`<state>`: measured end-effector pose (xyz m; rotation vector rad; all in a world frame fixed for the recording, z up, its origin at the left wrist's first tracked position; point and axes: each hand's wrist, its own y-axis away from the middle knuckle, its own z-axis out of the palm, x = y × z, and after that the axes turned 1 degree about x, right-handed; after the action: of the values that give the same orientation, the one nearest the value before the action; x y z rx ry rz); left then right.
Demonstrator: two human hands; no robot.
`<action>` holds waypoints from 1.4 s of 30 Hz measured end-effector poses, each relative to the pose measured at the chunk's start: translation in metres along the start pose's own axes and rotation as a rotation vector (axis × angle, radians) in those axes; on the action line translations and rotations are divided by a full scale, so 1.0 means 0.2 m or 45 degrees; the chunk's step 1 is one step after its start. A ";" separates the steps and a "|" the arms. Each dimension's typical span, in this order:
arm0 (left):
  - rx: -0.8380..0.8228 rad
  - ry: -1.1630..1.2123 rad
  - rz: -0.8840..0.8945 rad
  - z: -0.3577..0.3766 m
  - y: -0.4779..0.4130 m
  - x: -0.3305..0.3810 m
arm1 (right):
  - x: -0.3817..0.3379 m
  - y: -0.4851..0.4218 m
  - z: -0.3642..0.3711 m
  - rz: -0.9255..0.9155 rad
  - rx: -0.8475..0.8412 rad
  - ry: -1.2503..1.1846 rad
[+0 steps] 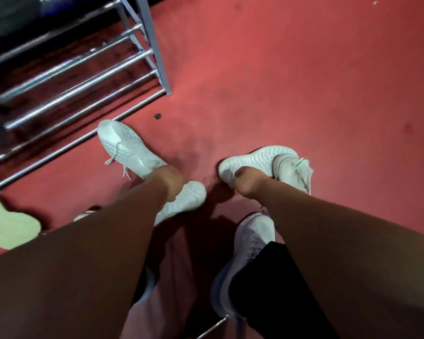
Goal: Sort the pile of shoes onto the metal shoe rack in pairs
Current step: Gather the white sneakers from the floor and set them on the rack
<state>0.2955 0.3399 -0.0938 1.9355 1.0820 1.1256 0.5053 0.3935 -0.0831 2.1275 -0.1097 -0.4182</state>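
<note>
Two white knit sneakers are in my hands above the red floor. My left hand (170,183) grips the left sneaker (130,149) at its collar, toe pointing up-left toward the metal shoe rack (83,77). My right hand (246,181) holds the right sneaker (267,165) on its side, ribbed sole facing up, a green tab at its heel. The rack's silver bars fill the upper left, and the part of the rack in view holds no shoes.
A pale lilac sneaker (251,243) lies on the floor under my right forearm, partly covered by black cloth (262,277). A pale green object (8,223) sits at the left edge. A small dark scrap (158,116) lies near the rack's foot. Red floor stretches to the right.
</note>
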 end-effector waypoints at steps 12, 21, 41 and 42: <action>0.066 -0.418 -0.117 -0.19 -0.07 -0.33 | -0.35 -0.10 0.38 0.197 -0.238 -0.514; -0.081 -0.194 -0.048 -0.22 -0.08 -0.31 | -0.47 -0.04 0.37 0.333 -0.337 -0.882; 0.113 -0.462 0.351 -0.17 -0.02 -0.19 | -0.36 -0.06 -0.14 0.638 -0.179 -1.537; 0.101 -0.420 0.325 -0.18 -0.01 -0.19 | -0.36 -0.08 -0.13 0.634 -0.158 -1.572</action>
<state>0.2519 0.3119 -0.0946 2.2726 0.7273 0.8579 0.4459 0.4390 -0.0646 1.3614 -1.2284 -1.3098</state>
